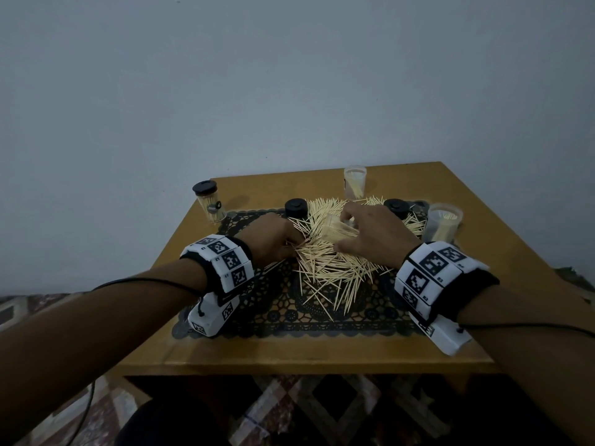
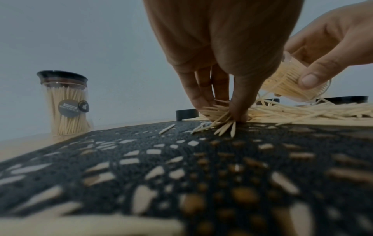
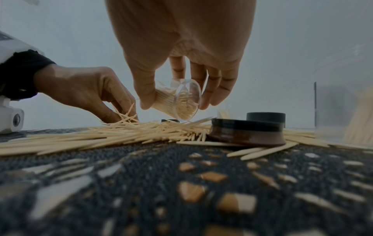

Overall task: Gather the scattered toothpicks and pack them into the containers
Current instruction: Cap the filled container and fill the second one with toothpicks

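Left hand is down at the left edge of the toothpick pile, fingers and thumb pinching a small bunch against the black lace mat.

Right hand holds a clear container tipped on its side just above the pile, thumb on one side, fingers curled round the other. It is part full of toothpicks. In the head view its open mouth faces left toward the left hand.

Pile covers the middle of the mat on the tabletop, sticks lying every way; some stray toward the near edge of the mat.

Other containers:
- capped jar, black lid on, full, upright at the far left, off the mat
- open jar, upright at the far edge, part full
- open cup, upright at the right, part full, near the right wrist

Loose black lids: one far left of the pile, one far right, both touching stray sticks. The right wrist view shows a lid lying on sticks and another behind it.

Both wrists carry white marker bands with cables running back.
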